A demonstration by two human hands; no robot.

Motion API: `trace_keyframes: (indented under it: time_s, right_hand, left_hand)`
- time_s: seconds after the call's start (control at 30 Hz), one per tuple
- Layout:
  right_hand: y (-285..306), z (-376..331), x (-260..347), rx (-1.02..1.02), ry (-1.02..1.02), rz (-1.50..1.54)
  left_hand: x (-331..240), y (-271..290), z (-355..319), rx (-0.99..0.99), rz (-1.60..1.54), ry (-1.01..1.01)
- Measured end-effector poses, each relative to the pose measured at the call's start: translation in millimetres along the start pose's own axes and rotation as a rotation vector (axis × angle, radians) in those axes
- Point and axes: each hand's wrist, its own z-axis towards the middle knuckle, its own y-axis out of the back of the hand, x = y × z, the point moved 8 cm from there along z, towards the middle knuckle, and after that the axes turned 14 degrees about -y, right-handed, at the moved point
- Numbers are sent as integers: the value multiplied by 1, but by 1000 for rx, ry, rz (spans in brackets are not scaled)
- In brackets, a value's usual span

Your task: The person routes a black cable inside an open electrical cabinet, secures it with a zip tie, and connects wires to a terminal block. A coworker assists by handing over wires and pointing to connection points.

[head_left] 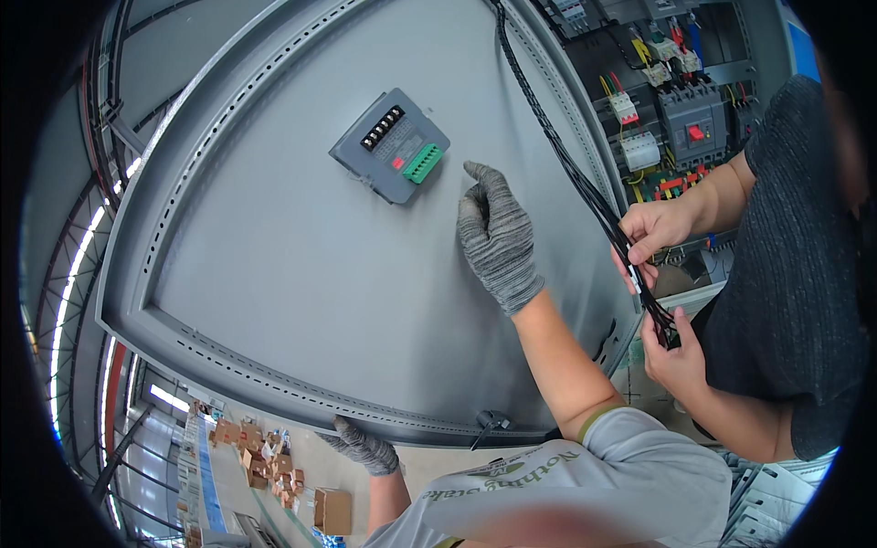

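Note:
My right hand point(498, 239), in a grey knit glove, is raised in front of the inner face of a grey metal cabinet door point(301, 292). It holds nothing; its fingers are partly bent, with a gap between them. Up and to the left of it, a dark grey panel meter point(388, 146) is mounted in the door, with a black terminal strip and a green connector on its back. My left hand point(364, 447), gloved alike, grips the door's near edge at the bottom, its thumb at the rim.
On the right, a co-worker's bare hands point(660, 233) hold a black cable bundle point(571, 169) running down the door's right side. Behind stands an open cabinet with a circuit breaker point(694, 123) and coloured wires. Cardboard boxes point(333, 510) lie on the floor at lower left.

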Motion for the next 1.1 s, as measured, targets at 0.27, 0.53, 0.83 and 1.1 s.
trace_keyframes:
  time_s: [0.27, 0.53, 0.83, 1.1]
  right_hand:
    - [-17, -4, -40, -27, -2, 100]
    - [-19, -5, -41, -18, 4, 109]
    - [-20, -4, -42, -21, -7, 83]
    - [-20, -7, -45, -48, 2, 81]
  left_hand:
    - [-4, -1, 0, -12, -1, -2]
    - [-12, -9, 1, -14, 46, 29]
    - [-5, -3, 0, 18, -12, -4]
    - [-6, -5, 1, 9, -23, 32]
